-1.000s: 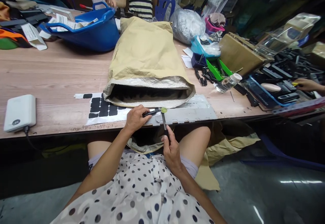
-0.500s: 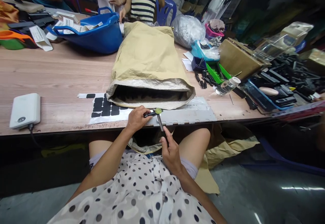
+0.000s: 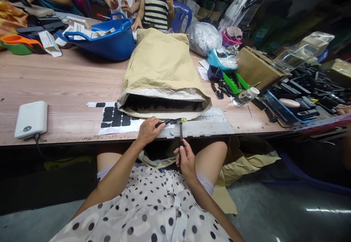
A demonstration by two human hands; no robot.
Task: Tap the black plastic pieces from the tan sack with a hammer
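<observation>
Just before the paper sack [image 3: 161, 63], the left hand [image 3: 148, 130] pinches a slim black part [image 3: 166, 122]; the right hand [image 3: 187, 158] grips a small hammer [image 3: 181, 134], head beside it.

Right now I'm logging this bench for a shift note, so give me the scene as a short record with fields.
left hand: pinches a slim black part at the near edge of the table
right hand: holds a small hammer, its green-tipped head beside the part's end
behind the hands: open paper sack, sheet of black pads
far left: white power bank, cable plugged in
far side: blue basin, other people standing behind it
</observation>
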